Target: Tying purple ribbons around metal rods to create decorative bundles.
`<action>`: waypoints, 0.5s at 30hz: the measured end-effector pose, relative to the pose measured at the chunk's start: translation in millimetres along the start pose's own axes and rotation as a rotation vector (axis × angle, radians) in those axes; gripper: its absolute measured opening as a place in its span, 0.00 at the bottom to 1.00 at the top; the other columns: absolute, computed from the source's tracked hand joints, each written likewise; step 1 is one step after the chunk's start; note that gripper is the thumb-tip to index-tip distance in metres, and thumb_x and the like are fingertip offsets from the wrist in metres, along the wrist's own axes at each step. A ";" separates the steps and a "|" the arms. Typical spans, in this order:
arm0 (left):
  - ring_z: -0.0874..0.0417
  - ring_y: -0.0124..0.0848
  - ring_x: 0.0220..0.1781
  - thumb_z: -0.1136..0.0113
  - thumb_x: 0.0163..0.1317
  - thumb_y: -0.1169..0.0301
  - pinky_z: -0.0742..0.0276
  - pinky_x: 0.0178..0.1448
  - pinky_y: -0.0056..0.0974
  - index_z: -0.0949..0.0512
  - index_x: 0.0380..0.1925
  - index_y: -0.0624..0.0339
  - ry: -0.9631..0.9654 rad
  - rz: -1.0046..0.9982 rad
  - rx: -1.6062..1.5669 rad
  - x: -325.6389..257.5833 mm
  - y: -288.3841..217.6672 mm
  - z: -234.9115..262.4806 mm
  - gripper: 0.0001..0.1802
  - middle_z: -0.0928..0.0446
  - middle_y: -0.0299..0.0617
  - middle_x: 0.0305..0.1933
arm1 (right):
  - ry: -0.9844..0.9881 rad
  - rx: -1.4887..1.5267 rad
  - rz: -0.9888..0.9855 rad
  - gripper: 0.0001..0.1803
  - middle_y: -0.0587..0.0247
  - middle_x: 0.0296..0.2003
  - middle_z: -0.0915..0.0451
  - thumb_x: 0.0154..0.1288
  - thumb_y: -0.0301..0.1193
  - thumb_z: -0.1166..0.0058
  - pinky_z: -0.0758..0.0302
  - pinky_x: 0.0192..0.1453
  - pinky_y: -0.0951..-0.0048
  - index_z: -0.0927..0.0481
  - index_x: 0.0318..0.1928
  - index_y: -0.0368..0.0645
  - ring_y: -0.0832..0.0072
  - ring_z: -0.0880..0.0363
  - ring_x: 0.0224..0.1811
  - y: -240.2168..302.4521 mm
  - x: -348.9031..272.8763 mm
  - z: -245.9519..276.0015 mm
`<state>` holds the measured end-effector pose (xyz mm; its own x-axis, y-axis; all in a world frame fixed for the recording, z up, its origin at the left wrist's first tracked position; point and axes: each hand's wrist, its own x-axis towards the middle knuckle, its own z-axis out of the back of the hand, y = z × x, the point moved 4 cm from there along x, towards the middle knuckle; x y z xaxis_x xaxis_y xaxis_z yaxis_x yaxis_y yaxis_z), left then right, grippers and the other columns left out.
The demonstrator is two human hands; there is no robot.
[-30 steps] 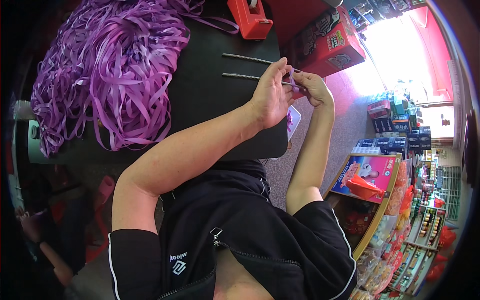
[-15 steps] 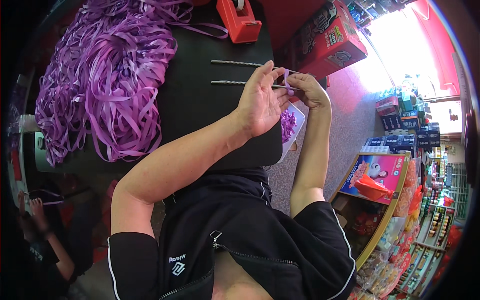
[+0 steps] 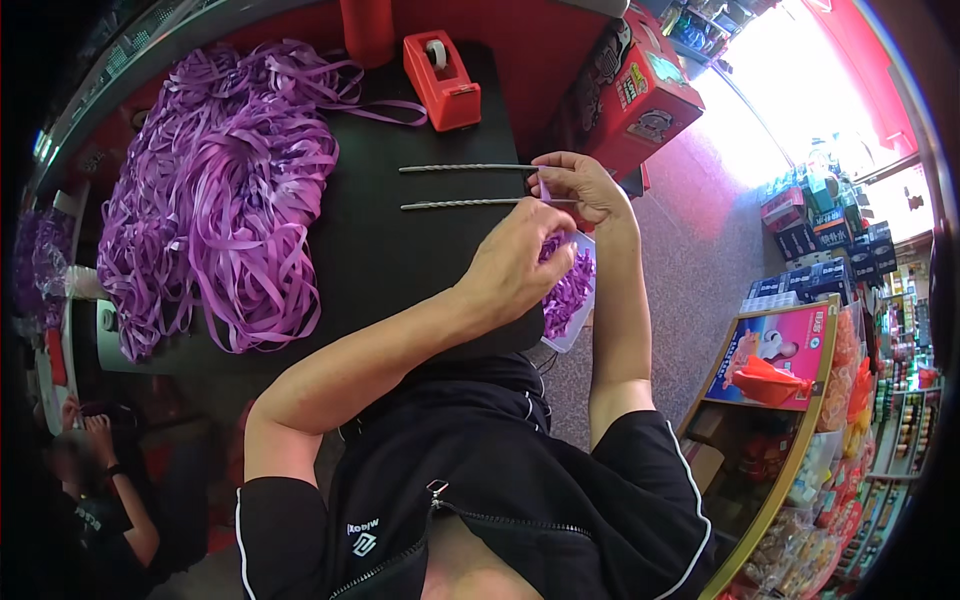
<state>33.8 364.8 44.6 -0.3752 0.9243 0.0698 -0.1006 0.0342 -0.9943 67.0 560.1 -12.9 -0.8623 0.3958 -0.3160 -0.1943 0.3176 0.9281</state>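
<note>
Purple ribbon strip (image 3: 545,190): you have a short piece of it pinched between the fingers of your right hand (image 3: 585,190), just at the near ends of two thin metal rods (image 3: 470,186) that lie side by side on the black worktop (image 3: 400,250). Your right hand is closed on the strip and on the end of the rods, over the right edge of the worktop. Your left hand (image 3: 520,265) sits just below it, fingers curled inward, knuckles toward the camera; you cannot tell from this view whether it grips anything, as the palm side is hidden. It hovers above a small clear tray (image 3: 575,300) filled with short purple ribbon pieces, which juts off the worktop's right edge.

In the same head view, a large heap of long purple ribbon (image 3: 220,200) covers the left half of the worktop and spills toward its far edge, well apart from your hands. A red tape dispenser (image 3: 440,65) stands at the far edge, beyond the rods. A red printed carton (image 3: 630,90) stands off the far right corner. To your right, on the floor side, there is a display shelf (image 3: 790,400) with a pink box and packaged goods. At the lower left another person (image 3: 100,480) sits, blurred, near more purple ribbon.
</note>
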 end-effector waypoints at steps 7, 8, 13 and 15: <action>0.42 0.54 0.70 0.34 0.51 0.66 0.47 0.71 0.54 0.25 0.48 0.58 -0.307 -0.529 0.931 10.2 0.8 13.4 0.23 0.38 0.55 0.64 | -0.003 -0.013 -0.014 0.18 0.52 0.37 0.17 0.60 0.25 0.39 0.18 0.40 0.72 0.25 0.49 0.32 0.71 0.16 0.35 0.9 2.1 7.3; 0.42 0.54 0.70 0.34 0.51 0.66 0.47 0.71 0.54 0.25 0.48 0.58 -0.309 -0.524 0.932 10.1 3.0 14.0 0.23 0.38 0.55 0.64 | 0.002 -0.013 -0.017 0.18 0.52 0.37 0.17 0.60 0.25 0.39 0.18 0.40 0.72 0.25 0.49 0.32 0.71 0.16 0.35 0.2 2.0 6.7; 0.59 0.58 0.76 0.41 0.57 0.48 0.60 0.74 0.60 0.42 0.66 0.63 -0.345 -0.308 1.100 12.5 22.0 18.4 0.44 0.56 0.65 0.73 | -0.018 0.005 0.026 0.19 0.54 0.38 0.17 0.63 0.32 0.42 0.19 0.42 0.70 0.25 0.52 0.35 0.71 0.17 0.35 -0.8 -7.2 7.2; 0.60 0.58 0.77 0.44 0.59 0.43 0.62 0.74 0.61 0.45 0.68 0.64 -0.345 -0.268 1.146 12.5 26.4 17.8 0.47 0.58 0.66 0.73 | -0.069 0.011 -0.056 0.20 0.58 0.37 0.17 0.66 0.41 0.45 0.21 0.41 0.68 0.22 0.50 0.38 0.73 0.17 0.33 -7.5 -14.5 16.9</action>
<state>10.0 370.5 20.6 -0.4250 0.7845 0.4516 -0.8989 -0.3073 -0.3122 88.8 566.5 -18.6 -0.8159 0.4354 -0.3804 -0.2357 0.3503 0.9065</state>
